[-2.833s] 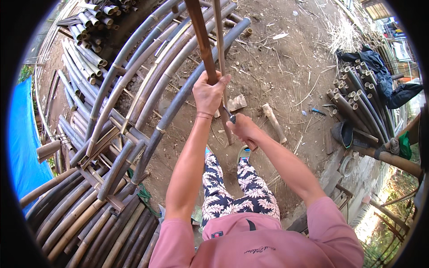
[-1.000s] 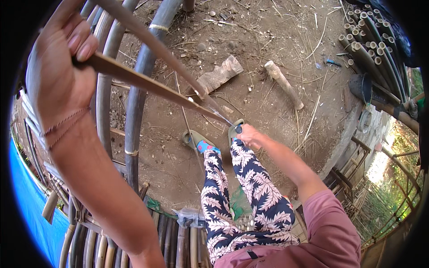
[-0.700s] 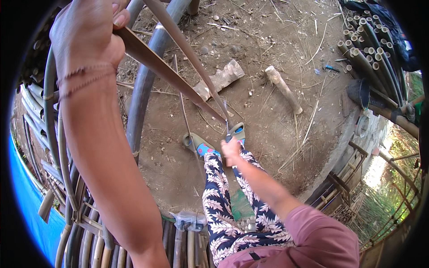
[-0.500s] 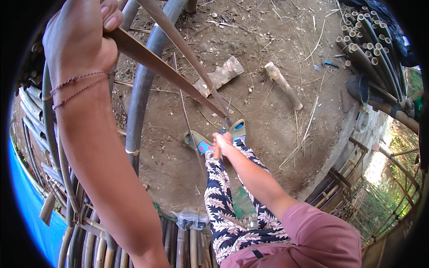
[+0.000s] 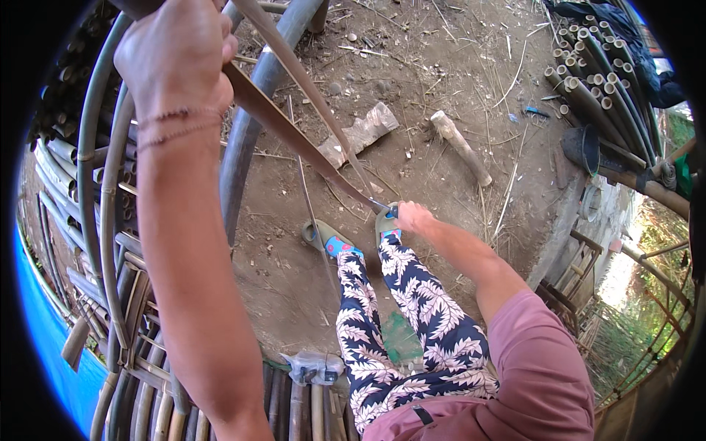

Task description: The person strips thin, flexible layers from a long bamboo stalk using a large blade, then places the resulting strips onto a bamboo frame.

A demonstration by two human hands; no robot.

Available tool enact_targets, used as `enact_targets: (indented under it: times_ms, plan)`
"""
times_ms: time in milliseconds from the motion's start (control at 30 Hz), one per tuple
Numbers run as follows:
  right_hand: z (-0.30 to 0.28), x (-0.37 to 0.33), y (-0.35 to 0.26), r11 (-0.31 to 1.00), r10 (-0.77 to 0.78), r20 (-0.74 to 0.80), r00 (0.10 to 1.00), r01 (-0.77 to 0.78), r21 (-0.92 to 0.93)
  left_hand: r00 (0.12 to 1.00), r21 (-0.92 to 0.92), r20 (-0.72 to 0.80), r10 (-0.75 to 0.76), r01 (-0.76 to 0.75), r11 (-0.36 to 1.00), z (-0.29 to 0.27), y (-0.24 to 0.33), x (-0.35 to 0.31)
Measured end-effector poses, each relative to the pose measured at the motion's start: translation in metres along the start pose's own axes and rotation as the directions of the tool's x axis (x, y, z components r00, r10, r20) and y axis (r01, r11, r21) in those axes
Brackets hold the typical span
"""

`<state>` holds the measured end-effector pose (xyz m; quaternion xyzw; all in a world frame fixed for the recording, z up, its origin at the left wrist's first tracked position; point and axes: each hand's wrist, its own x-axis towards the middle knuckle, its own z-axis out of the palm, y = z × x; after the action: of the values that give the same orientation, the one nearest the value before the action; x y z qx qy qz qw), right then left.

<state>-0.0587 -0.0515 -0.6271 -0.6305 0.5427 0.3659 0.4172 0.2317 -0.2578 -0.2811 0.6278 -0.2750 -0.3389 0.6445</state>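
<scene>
High at the upper left, my left hand (image 5: 176,62) is closed around a long brown bamboo strip (image 5: 290,136). The strip slants down toward my right shoe (image 5: 387,220), its lower part bent. My right hand (image 5: 414,217) grips a knife (image 5: 393,212), mostly hidden by the fingers. Its dark collar and a bit of blade show at the strip's lower end; whether the blade is cutting in, I cannot tell. A second slat (image 5: 312,88) runs down from the top and meets the strip near the knife. A thin strip (image 5: 303,173) stands by my left shoe (image 5: 316,234).
Two cut logs, one broad (image 5: 364,132) and one narrow (image 5: 462,147), lie on the dirt floor. Thick bamboo poles (image 5: 246,132) rise at left. Bundled bamboo tubes (image 5: 607,81) and a dark bucket (image 5: 581,149) are at right. A plastic bag (image 5: 312,365) lies on the bamboo slats below.
My right hand with the knife has moved right and slightly up, to the strip's lower end. My left hand has shifted right, and the strip now bends more. My right leg has swung outward.
</scene>
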Motion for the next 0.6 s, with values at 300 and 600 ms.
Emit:
enact_targets:
  times_ms: [300,600]
  plan:
    - [-0.037,0.005,-0.016,0.964,-0.157,0.078,0.985,0.169,-0.204,0.996,-0.061,0.01,-0.092,0.092,0.994,0.007,0.012,-0.024]
    - [-0.036,-0.129,0.013,0.945,0.125,-0.159,0.979,-0.068,0.32,0.972,-0.279,-0.206,0.117,-0.173,0.945,-0.323,0.219,-0.098]
